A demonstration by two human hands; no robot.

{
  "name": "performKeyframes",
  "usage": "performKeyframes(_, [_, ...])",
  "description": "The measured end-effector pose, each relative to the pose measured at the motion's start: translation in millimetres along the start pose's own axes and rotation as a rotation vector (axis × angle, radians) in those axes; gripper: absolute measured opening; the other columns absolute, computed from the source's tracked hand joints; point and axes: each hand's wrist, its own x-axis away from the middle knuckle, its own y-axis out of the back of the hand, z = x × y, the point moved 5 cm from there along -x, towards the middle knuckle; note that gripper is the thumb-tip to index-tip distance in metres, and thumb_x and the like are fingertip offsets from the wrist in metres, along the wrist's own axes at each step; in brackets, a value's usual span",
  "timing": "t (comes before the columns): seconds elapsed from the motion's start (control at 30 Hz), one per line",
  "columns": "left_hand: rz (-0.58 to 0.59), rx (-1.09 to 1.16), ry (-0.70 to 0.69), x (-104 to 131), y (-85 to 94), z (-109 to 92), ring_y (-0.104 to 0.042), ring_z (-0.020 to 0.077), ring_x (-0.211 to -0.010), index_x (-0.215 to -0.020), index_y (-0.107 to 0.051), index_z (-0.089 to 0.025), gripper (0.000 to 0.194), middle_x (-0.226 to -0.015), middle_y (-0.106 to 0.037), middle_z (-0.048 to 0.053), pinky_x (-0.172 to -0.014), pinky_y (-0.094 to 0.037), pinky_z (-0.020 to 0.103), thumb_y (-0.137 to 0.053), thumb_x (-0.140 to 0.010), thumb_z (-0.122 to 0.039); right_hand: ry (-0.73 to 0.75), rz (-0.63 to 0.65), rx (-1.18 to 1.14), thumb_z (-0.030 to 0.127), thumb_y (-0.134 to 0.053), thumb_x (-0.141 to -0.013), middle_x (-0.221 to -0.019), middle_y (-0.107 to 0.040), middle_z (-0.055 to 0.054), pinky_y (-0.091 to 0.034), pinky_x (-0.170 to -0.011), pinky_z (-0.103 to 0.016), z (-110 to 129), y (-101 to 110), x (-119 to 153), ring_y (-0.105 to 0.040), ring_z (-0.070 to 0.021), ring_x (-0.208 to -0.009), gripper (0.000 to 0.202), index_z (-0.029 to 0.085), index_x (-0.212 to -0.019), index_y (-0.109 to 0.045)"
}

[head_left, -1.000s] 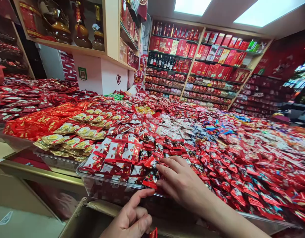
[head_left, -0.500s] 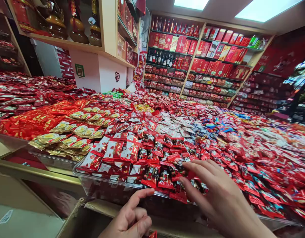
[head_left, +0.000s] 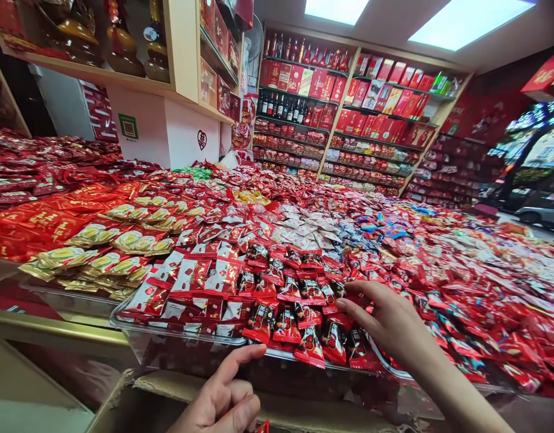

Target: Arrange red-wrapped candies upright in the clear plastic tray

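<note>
Black-and-red packets were heaped in clear tray, just left of half-open right hand, fingertips set against them; left hand index extended by rim, rest curled; neither grip could be confirmed

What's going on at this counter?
A person is handling small black-and-red wrapped packets in a clear plastic tray. The right hand has its fingertips at the packets; whether it grips one is unclear. The left hand points its index finger at the tray's front edge, above an open brown cardboard box. The front black-and-red packets stand roughly in a row, beside red-and-white packets.
</note>
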Motion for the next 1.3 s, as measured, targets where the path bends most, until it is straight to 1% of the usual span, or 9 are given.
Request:
performKeyframes(0.23, [0.012,0.009,0.0,0.5,-4.1,-6.7,-0.033,0.0122,-0.053,-0.128,-0.038,-0.023,0.067,-0.056,-0.044,-0.008,-0.054,-0.023,0.026,-0.059,-0.076,-0.058,0.014,0.003,0.008,0.046,-0.051,-0.085,-0.088,-0.07,-0.007,-0.051,-0.066,-0.033,-3.4,0.2,2.6,-0.065,-0.0219,-0.074,0.034,0.017,-0.099,-0.062])
performKeyframes(0.33, [0.007,0.025,0.001,1.3,-6.1,-11.4,-0.027,0.0115,-0.053,-0.127,-0.04,-0.023,0.065,-0.056,-0.039,-0.009,-0.054,-0.021,0.026,-0.059,-0.076,-0.057,0.045,-0.035,0.021,0.044,-0.05,-0.087,-0.093,-0.068,-0.009,-0.051,-0.071,-0.036,-2.1,3.1,6.0,-0.064,-0.0235,-0.083,0.034,0.016,-0.103,-0.06])
performKeyframes(0.47, [0.005,0.06,0.012,2.6,-8.9,-15.6,-0.03,0.0114,-0.054,-0.125,-0.045,-0.026,0.058,-0.056,-0.039,-0.009,-0.055,-0.024,0.025,-0.061,-0.077,-0.054,0.228,-0.171,0.002,0.037,-0.053,-0.087,-0.103,-0.062,-0.012,-0.048,-0.082,-0.04,22.1,11.0,20.8,-0.056,-0.0254,-0.098,0.026,0.017,-0.104,-0.059])
performKeyframes(0.57, [0.02,0.094,0.018,3.5,-11.4,-16.7,-0.031,0.0112,-0.054,-0.123,-0.049,-0.026,0.056,-0.056,-0.038,-0.009,-0.056,-0.027,0.025,-0.062,-0.076,-0.053,0.427,-0.09,-0.014,0.035,-0.06,-0.083,-0.116,-0.056,-0.013,-0.047,-0.084,-0.044,49.6,3.0,36.0,-0.047,-0.028,-0.109,0.029,0.02,-0.109,-0.056])
performKeyframes(0.67, [0.022,0.121,0.023,4.5,-12.4,-17.3,-0.032,0.0111,-0.054,-0.122,-0.052,-0.027,0.053,-0.056,-0.039,-0.009,-0.056,-0.027,0.024,-0.063,-0.076,-0.052,0.502,-0.043,0.008,0.034,-0.065,-0.079,-0.126,-0.05,-0.015,-0.044,-0.089,-0.052,63.2,-9.6,44.3,-0.038,-0.0322,-0.118,0.038,0.02,-0.113,-0.054])
performKeyframes(0.77, [0.018,0.12,0.02,5.1,-12.4,-18.5,-0.028,0.0103,-0.052,-0.12,-0.053,-0.025,0.053,-0.056,-0.04,-0.009,-0.055,-0.025,0.024,-0.064,-0.075,-0.052,0.493,-0.067,0.023,0.028,-0.067,-0.078,-0.125,-0.052,-0.016,-0.043,-0.09,-0.056,61.9,-18.2,42.5,-0.037,-0.0337,-0.118,0.037,0.018,-0.11,-0.054])
performKeyframes(0.87, [0.024,0.135,0.015,5.2,-12.5,-19.2,-0.025,0.0096,-0.05,-0.119,-0.054,-0.025,0.052,-0.055,-0.038,-0.01,-0.053,-0.025,0.024,-0.064,-0.075,-0.051,0.479,-0.095,0.04,0.023,-0.067,-0.078,-0.124,-0.053,-0.017,-0.043,-0.09,-0.056,57.2,-21.3,37.3,-0.037,-0.0335,-0.119,0.035,0.017,-0.11,-0.055])
performKeyframes(1.0, [0.03,0.126,-0.003,5.1,-12.0,-18.7,-0.028,0.0103,-0.052,-0.12,-0.054,-0.027,0.052,-0.056,-0.039,-0.009,-0.053,-0.024,0.024,-0.063,-0.076,-0.052,0.438,-0.108,0.062,0.023,-0.065,-0.08,-0.124,-0.054,-0.015,-0.043,-0.092,-0.054,54.6,-22.5,34.2,-0.038,-0.0324,-0.12,0.028,0.018,-0.107,-0.058])
performKeyframes(1.3, [0.048,0.069,0.007,4.0,-9.6,-13.3,-0.033,0.0115,-0.055,-0.121,-0.053,-0.027,0.053,-0.057,-0.036,-0.008,-0.055,-0.026,0.025,-0.06,-0.077,-0.055,0.442,-0.126,0.084,0.026,-0.064,-0.081,-0.124,-0.057,-0.014,-0.042,-0.093,-0.053,57.2,-25.6,38.6,-0.041,-0.0323,-0.121,0.027,0.019,-0.106,-0.059])
